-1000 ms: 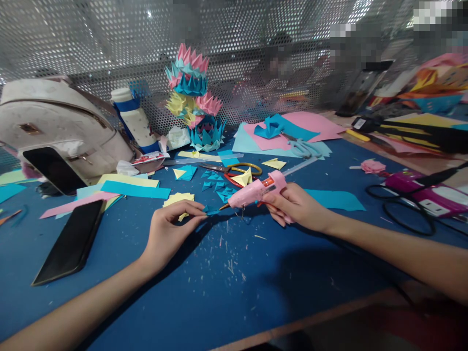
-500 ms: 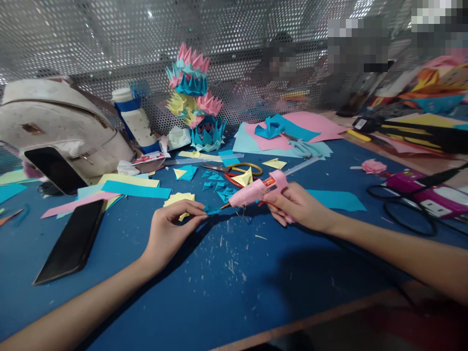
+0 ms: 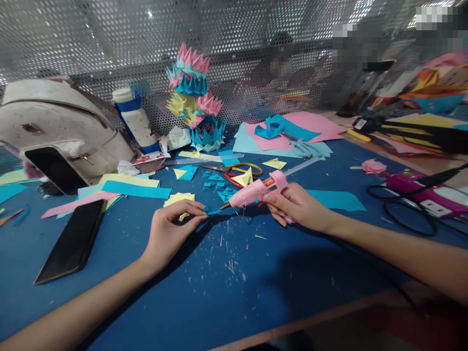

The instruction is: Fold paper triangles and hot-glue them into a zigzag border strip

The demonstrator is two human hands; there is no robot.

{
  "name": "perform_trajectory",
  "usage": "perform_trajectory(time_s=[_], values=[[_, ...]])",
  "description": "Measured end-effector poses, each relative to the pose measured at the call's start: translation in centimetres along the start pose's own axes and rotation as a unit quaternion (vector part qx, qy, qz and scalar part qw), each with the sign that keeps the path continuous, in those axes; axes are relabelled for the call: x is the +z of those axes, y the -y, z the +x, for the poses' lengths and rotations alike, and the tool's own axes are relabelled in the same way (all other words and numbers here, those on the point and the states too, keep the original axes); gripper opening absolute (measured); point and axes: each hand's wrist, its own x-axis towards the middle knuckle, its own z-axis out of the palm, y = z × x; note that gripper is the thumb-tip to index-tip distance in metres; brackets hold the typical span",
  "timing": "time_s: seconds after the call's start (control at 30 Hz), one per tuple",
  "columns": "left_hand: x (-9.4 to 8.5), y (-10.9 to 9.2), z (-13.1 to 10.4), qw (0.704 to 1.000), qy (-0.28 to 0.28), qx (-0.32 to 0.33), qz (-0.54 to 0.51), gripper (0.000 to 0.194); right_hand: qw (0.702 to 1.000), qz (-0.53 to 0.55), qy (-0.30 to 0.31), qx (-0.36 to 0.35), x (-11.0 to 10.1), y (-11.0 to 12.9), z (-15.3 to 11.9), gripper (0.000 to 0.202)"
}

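Observation:
Between thumb and fingertips my left hand [image 3: 173,226] pinches a small folded blue paper piece [image 3: 212,211]. My right hand [image 3: 298,207] is wrapped around the handle of a pink hot glue gun [image 3: 252,192]. The gun points left, and its nozzle tip is at the blue piece; whether it touches, I cannot tell. Just behind lie several small blue folded paper triangles [image 3: 218,186] and a stack of yellow folded paper [image 3: 181,199]. A yellow folded piece [image 3: 246,178] rests by scissors with red and yellow handles [image 3: 252,169].
A black phone [image 3: 71,241] lies at left, near paper strips [image 3: 137,189] and a pale backpack [image 3: 54,122]. A folded-paper tower [image 3: 193,102] and a bottle [image 3: 135,119] stand at the back. At right are a purple power strip [image 3: 420,192], its cable and a pink paper flower [image 3: 373,166].

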Motion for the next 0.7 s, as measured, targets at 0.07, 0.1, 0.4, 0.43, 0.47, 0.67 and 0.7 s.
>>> perform_trajectory(time_s=[0.07, 0.1, 0.4, 0.43, 0.47, 0.67, 0.7], values=[[0.02, -0.02, 0.02, 1.0, 0.001, 0.0, 0.001, 0.007, 1.0, -0.001, -0.001, 0.002, 0.0, -0.03, -0.01, 0.062], [0.03, -0.03, 0.04, 1.0, 0.001, -0.001, 0.002, 0.007, 1.0, -0.001, -0.001, 0.002, -0.01, -0.05, -0.01, 0.062], [0.0, -0.07, 0.02, 1.0, -0.001, 0.001, 0.006, 0.007, 1.0, 0.005, -0.003, -0.003, -0.06, -0.14, 0.0, 0.06], [-0.02, -0.06, 0.01, 1.0, 0.0, 0.002, 0.007, 0.007, 1.0, 0.005, -0.001, -0.006, -0.08, -0.16, 0.0, 0.059], [-0.03, -0.04, 0.0, 1.0, -0.001, 0.002, 0.006, 0.007, 1.0, 0.004, 0.0, -0.007, -0.09, -0.17, -0.01, 0.059], [-0.03, 0.03, 0.0, 1.0, 0.0, -0.001, 0.0, 0.007, 1.0, -0.001, -0.003, -0.007, -0.08, -0.02, -0.02, 0.06], [-0.02, 0.03, -0.01, 1.0, 0.001, -0.001, -0.001, 0.007, 1.0, -0.001, -0.003, -0.007, -0.07, 0.01, -0.02, 0.061]])
